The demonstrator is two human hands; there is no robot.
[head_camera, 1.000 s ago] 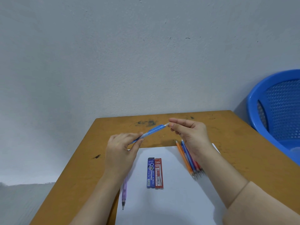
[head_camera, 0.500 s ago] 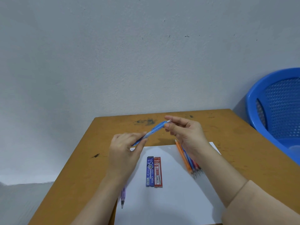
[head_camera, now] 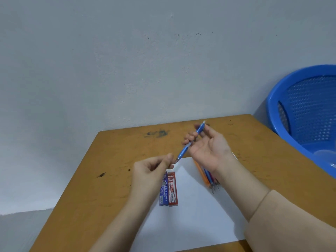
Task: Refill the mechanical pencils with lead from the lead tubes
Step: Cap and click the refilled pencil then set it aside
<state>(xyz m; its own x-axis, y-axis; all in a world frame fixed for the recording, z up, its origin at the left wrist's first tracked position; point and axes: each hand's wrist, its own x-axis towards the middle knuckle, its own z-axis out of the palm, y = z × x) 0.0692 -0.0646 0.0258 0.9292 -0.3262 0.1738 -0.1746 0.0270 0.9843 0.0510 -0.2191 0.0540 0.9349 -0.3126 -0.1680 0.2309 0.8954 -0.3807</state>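
Nearest my camera I see a beige sleeve [head_camera: 291,224] on the person's right forearm, and both bare forearms reaching forward over a white sheet of paper [head_camera: 190,224] that lies on a brown wooden bench [head_camera: 91,179]. On the paper two flat lead tubes lie side by side and touching, a blue lead tube [head_camera: 164,194] on the left and a red lead tube [head_camera: 173,191] marked 2B on the right. The left hand [head_camera: 151,171] hovers over their far ends, its fingers curled with the thumb close to the forefinger; I cannot tell whether that grip pinches anything. To the right of the tubes a bundle of pencils [head_camera: 207,177], orange, blue and red, lies on the paper with the tips pointing toward me, partly hidden under the right wrist. Beyond them the right hand [head_camera: 209,148] is turned palm up, and its grip is closed round a blue mechanical pencil [head_camera: 190,142], held above the bench at a slant: the tip points down and left, just beside the left thumb, and the cap end points up and away. Dark smudges mark the far part of the bench. At the right edge stands a blue plastic basket [head_camera: 305,110], and behind everything is a plain pale wall [head_camera: 127,60].
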